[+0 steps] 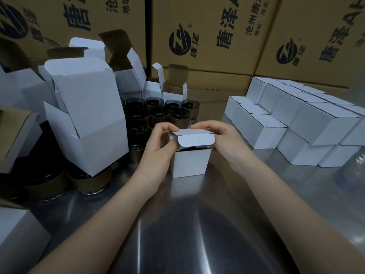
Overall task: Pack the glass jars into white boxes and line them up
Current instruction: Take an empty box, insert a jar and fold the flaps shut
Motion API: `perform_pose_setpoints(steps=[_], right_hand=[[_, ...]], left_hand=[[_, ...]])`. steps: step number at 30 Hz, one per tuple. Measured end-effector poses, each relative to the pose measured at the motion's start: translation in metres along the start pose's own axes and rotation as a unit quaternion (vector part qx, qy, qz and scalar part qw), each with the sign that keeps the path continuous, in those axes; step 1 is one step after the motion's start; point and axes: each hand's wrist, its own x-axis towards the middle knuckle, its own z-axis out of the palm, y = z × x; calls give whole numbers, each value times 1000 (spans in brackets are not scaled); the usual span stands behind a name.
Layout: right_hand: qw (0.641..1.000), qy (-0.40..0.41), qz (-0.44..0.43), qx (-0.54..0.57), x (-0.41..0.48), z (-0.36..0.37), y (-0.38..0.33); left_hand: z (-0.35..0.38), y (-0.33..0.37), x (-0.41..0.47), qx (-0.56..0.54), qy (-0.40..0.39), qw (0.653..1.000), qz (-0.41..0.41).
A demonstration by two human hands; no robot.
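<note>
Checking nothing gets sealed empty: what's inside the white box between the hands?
Under the lid flap of the white box, only a dark shape shows through the gap. Flap and walls cover the rest, so a jar cannot be confirmed.

All readable print is on the brown cartons stacked at the back, in dark ink that runs slantwise up each face.

The middle carton shows a round logo with a small ® above it and small "唐泽" beside it. Next come large "唐泽" and a cut-off letter, then two smaller lines starting "沧州唐" and "地址:河北", both cut off at the frame's top.

The right carton has the same logo with small "唐泽", then large "唐泽AH", cut off.

The left carton shows part of the logo, small "唐泽", a large "唐", then "沧" and "地址".
</note>
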Motion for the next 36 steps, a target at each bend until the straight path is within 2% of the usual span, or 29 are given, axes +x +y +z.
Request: perform_pose_setpoints(steps=[11,16,20,23,28,31,36], right_hand=[[998,-35,43,-27,-3,-6,-6],[994,-74,77,12,-2,-11,-8],[990,-123,59,-23,-3,-19,-4],[986,-149,37,-58,-5,-25,-2],[977,-186,7,-106,-6,-28,-4],[975,-184,-14,-125,-6,-27,-3],[979,-178,-35,-89,-3,-27,4]], left_hand=[[3,3,-2,-15,10,999,-31],[6,5,-4,-31,26,997,-62],[4,5,-3,-64,44,993,-85],[3,6,-3,-89,18,991,-103],[-1,2,-10,-6,-56,995,-86],[-3,5,-12,43,-59,995,-63],[-7,4,-10,69,-74,994,-36]])
